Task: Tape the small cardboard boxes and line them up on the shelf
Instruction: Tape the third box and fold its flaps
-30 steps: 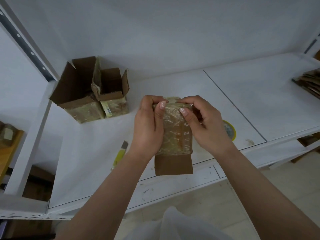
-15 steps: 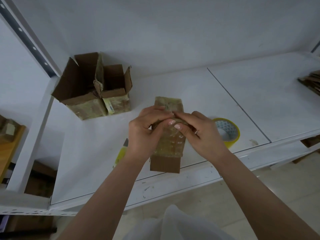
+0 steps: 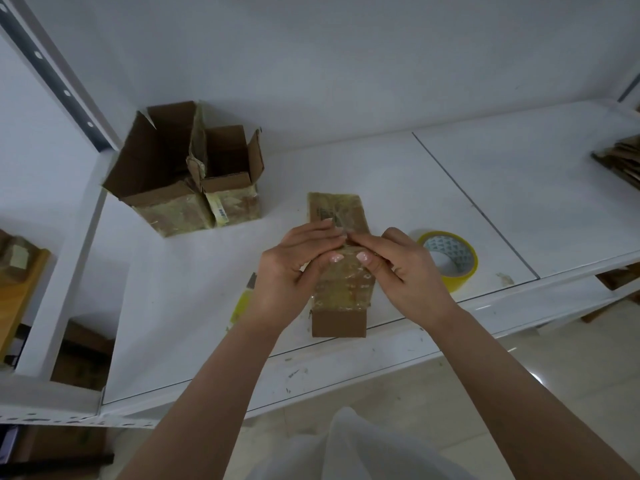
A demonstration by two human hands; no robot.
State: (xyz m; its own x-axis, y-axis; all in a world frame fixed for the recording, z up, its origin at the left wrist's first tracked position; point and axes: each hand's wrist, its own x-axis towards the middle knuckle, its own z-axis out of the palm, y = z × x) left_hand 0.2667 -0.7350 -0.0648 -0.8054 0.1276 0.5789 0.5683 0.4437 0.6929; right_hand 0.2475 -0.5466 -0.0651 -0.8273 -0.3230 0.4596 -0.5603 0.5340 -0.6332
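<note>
A small cardboard box covered in shiny tape is held over the front of the white shelf, with a flap standing up at its far end. My left hand grips its left side, thumb on the top face. My right hand grips the right side, fingers meeting the left hand's over the fold. A roll of yellow tape lies on the shelf just right of my right hand. Two open boxes stand side by side at the back left.
A yellow utility knife lies on the shelf, partly hidden under my left wrist. Flattened cardboard is stacked at the far right edge. A white upright post bounds the shelf on the left. A seam divides the shelf boards.
The box has come down and tipped away, its flap now unfolded at the far end. Both hands slid from its top edge to the middle. The tape roll is now uncovered.
</note>
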